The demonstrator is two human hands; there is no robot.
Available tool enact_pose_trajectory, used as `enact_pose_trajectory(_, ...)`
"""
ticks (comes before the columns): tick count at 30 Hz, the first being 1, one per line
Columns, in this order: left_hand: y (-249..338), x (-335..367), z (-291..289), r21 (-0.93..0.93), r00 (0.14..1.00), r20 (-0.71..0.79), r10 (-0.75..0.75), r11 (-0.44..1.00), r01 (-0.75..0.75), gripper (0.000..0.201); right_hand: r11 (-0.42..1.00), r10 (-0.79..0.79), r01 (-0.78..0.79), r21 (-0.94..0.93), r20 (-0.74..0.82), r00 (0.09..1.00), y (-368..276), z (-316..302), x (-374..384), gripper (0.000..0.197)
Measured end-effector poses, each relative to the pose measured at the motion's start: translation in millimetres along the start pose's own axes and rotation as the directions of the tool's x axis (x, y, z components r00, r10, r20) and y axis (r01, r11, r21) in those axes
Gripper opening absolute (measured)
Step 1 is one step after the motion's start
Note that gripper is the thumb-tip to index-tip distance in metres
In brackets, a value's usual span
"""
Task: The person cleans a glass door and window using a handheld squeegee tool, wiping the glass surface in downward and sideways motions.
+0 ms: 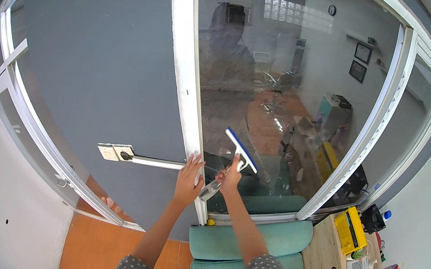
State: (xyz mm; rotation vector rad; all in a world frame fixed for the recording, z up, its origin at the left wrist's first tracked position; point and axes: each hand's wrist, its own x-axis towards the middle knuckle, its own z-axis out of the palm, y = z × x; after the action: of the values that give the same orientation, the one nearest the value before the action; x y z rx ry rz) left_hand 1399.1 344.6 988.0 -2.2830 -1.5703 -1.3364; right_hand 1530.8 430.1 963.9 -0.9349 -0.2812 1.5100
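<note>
our right hand (pixel 228 177) grips the squeegee (pixel 239 150), its blade (pixel 242 150) slanting from far left to near right; our left hand (pixel 189 181), more distant, rests flat on the frame (pixel 188 102).

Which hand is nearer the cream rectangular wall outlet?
Left. The left hand touches the white window frame, right of the outlet; the right hand, holding a blue-edged squeegee, is farther right.

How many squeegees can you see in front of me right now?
1: the white squeegee with a blue edge, gripped in your right hand in front of the window glass. Any others could be hidden from view.
</note>
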Motion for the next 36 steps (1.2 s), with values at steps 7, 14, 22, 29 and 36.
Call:
enact_pose_trajectory(7,-16.1,22.0,8.0,0.481,0.999,0.049,-0.006,0.876,-0.018,0.073,0.992,-0.006,0.005,-0.123,-0.01,1.0,7.6,-1.2,-9.8,0.057)
enact_pose_trajectory(14,-20.0,25.9,18.4,0.571,0.987,0.133,-0.09,0.821,-0.002,0.087,0.749,-0.416,0.461,-0.476,0.204,0.886,-16.7,-6.8,-13.0,0.048)
enact_pose_trajectory(22,-30.8,22.7,24.8,0.551,0.993,0.117,-0.031,0.834,-0.038,0.085,0.251,-0.763,0.726,-0.64,0.331,0.555,-39.6,11.2,13.7,0.042)
enact_pose_trajectory(29,-28.3,24.9,31.4,0.56,0.992,0.123,-0.031,0.827,-0.044,0.084,0.277,-0.76,0.717,-0.639,0.311,0.571,0.2,-32.7,42.8,0.039)
enact_pose_trajectory(36,-21.2,25.9,19.1,0.56,0.973,0.159,-0.166,0.827,0.05,0.086,-0.056,-0.647,0.527,-0.848,0.433,0.628,27.3,-78.0,55.6,0.053)
